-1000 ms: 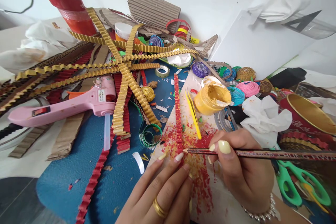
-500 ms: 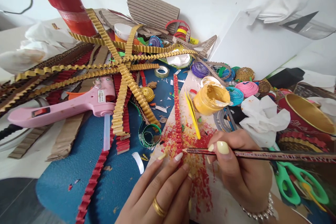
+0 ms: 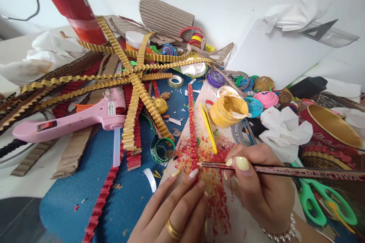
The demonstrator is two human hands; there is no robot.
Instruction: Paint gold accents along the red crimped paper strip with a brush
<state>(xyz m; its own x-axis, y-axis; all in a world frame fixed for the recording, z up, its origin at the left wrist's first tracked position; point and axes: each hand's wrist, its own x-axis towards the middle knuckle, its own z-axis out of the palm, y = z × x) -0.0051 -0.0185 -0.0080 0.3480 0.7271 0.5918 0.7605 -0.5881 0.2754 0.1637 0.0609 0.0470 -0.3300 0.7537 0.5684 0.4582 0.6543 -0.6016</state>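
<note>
My right hand (image 3: 258, 188) grips a thin paintbrush (image 3: 285, 169) that lies nearly level, with its tip touching the near end of a red corrugated strip (image 3: 192, 121). That strip lies lengthwise on a paint-splattered white sheet (image 3: 234, 212). My left hand (image 3: 176, 209), with a gold ring, rests flat with its fingertips pressing the near end of the strip. An open jar of yellow-gold paint (image 3: 229, 110) stands just beyond my right hand, and a yellow strip (image 3: 209, 127) lies beside the red one.
A pink glue gun (image 3: 71, 119) lies at left on a blue mat (image 3: 94, 190). Gold corrugated strips (image 3: 137, 83) fan out across the back. Green-handled scissors (image 3: 316, 201), crumpled tissue (image 3: 285, 131), a red and gold bowl (image 3: 330, 125) and coiled paper discs (image 3: 266, 98) crowd the right.
The view has shifted slightly downward. Both hands and the brush stay at the near end of the red strip, with hardly any movement.
</note>
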